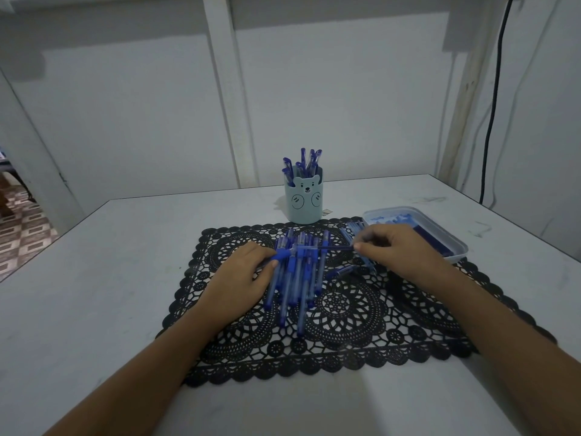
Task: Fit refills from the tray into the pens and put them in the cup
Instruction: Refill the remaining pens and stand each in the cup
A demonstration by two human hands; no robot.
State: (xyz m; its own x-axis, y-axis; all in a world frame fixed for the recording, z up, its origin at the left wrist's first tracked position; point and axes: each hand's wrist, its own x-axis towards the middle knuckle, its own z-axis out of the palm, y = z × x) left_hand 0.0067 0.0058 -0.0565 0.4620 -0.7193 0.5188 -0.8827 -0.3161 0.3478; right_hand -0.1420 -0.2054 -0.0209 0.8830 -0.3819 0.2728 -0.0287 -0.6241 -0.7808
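fitting step: gripping a pen (284, 254) in left hand (242, 276), pinching a refill (338, 247) in right hand (394, 250); next, probably pushing it straight home.

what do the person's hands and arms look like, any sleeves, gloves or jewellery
The left hand and right hand wear no gloves, and no ring, watch or bracelet shows. The left forearm and right forearm are uncovered too, with no sleeve in view down to the frame's bottom edge.
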